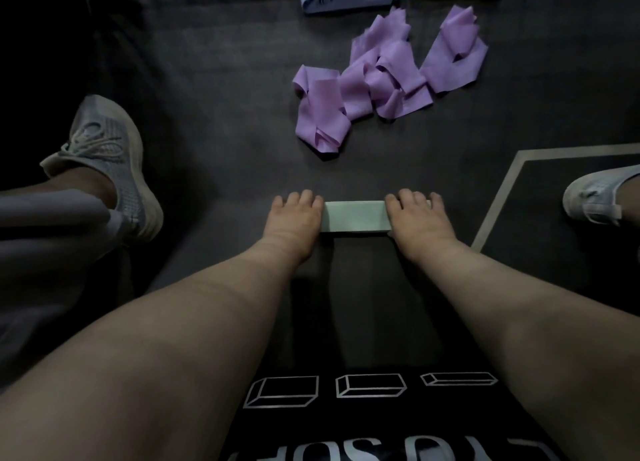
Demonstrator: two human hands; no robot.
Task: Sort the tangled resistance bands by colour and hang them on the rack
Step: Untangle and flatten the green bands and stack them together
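Fingers (306, 197) of left hand (294, 218) and right hand (415, 220) press folded green band (355, 216).

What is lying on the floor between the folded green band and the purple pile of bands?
Nothing. In the head view, only bare dark floor separates the green band from the purple pile.

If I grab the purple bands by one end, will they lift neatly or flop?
Probably floppy: the purple bands lie crumpled in loose folds and twists. They look thin, so likely light. Overlapping loops may drag each other up.
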